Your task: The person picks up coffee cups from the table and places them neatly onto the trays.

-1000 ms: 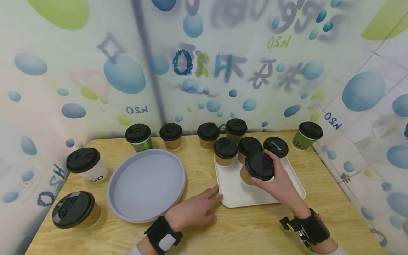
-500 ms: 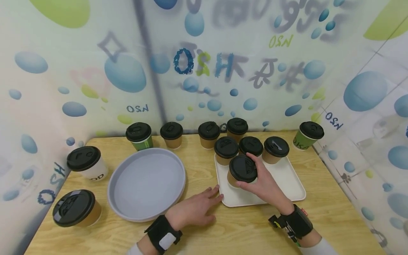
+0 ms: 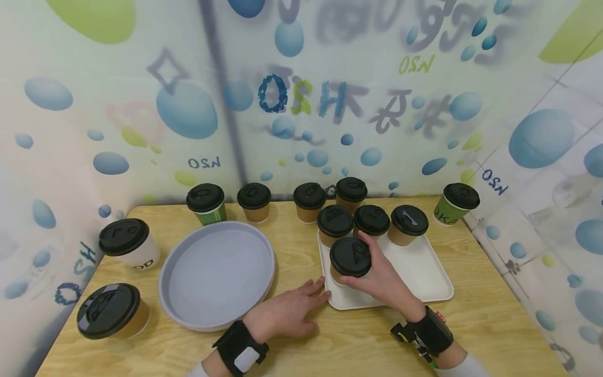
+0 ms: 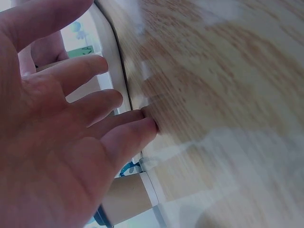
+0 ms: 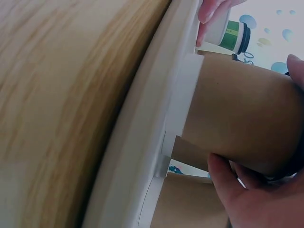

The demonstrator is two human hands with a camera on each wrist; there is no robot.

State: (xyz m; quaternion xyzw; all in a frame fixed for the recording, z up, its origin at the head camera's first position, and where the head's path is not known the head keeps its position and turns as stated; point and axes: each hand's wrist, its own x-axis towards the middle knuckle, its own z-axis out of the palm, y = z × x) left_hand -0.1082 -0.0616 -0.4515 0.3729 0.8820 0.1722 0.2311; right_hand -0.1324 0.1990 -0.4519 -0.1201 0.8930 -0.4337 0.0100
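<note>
While a large brown cup stands at the left of the worktop, a round grey tray lies beside it. Next comes the left hand, fingers loosely extended, fingertips at a white tray's left edge. At that tray's front left, a black-lidded cup is gripped between the fingers and thumb of the right hand. Farther right, a green cup stands near the back corner.

Black-lidded brown cup is upright — within the white tray's left half.
</note>
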